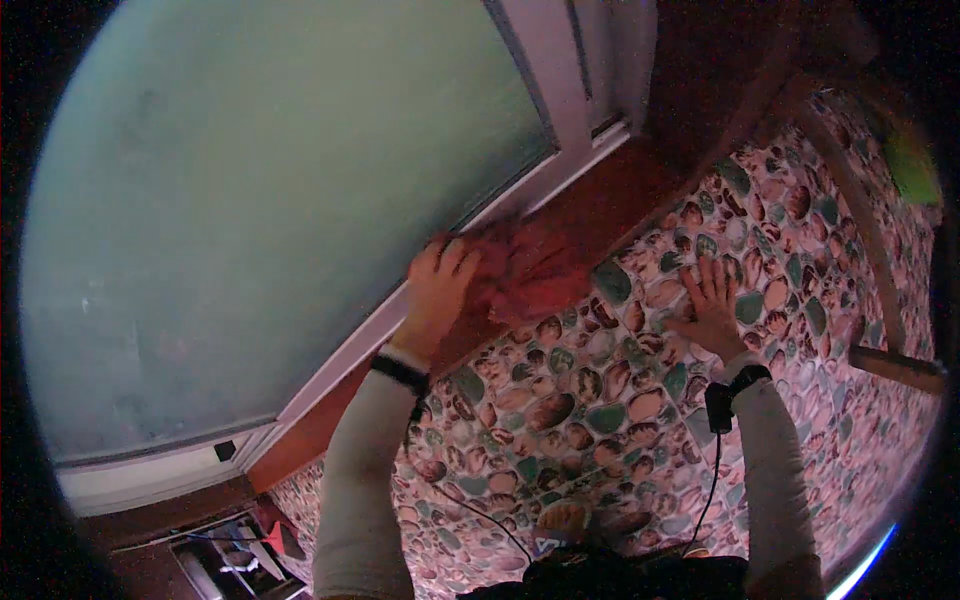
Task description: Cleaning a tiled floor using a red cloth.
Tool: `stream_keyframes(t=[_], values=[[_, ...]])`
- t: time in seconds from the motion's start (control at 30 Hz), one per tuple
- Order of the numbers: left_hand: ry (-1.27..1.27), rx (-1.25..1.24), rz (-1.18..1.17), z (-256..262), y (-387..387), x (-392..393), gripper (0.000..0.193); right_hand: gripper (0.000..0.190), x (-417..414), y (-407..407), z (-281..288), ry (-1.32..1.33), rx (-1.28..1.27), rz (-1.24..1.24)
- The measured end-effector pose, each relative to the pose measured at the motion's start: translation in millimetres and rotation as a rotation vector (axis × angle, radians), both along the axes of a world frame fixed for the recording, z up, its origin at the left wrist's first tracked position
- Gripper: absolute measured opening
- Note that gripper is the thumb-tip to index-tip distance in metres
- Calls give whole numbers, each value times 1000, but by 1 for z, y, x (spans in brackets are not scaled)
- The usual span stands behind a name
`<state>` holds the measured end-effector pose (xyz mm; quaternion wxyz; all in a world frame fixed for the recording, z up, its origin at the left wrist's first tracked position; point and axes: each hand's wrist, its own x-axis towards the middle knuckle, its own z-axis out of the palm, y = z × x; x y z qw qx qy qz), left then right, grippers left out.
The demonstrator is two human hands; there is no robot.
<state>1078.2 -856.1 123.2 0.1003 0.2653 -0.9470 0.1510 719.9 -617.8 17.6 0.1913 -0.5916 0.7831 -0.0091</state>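
My left hand (442, 289) is at the lower edge of a frosted glass panel (300, 210), with its fingers bent over a crumpled red cloth (532, 277). The cloth spreads to the right over a reddish-brown ledge (592, 202), beside the panel's pale frame (360, 341). On the right, my right hand (709, 307) has its fingers apart and holds nothing. It is over a pebble-patterned surface (600, 397); whether the palm presses on it cannot be told. Both wrists wear black bands with thin cables.
At lower left is an open container (232, 551) with several items, beside a red object (283, 538). A wooden piece (900, 369) juts in at right, below a bright green object (911, 169). A shoe tip (559, 521) shows below. A black cable (709, 495) hangs from my right wrist.
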Motion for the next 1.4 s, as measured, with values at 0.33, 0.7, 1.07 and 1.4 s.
stream_keyframes(t=[0.33, 0.7, 1.07, 1.4], values=[[-74, 100, 365, 37, 66, 202, 45, 93, 12, -13, 14, 19, 163, -20], [92, 23, -74, -14, -6, -64, 42, 89, -4, 6, -35, 266, -201, 61], [-327, 244, 707, 18, 73, 290, 43, 79, -40, 21, -47, 147, -37, 49], [-556, -235, 1594, -52, 91, 481, 34, 66, -58, 8, -45, 182, 107, 84]])
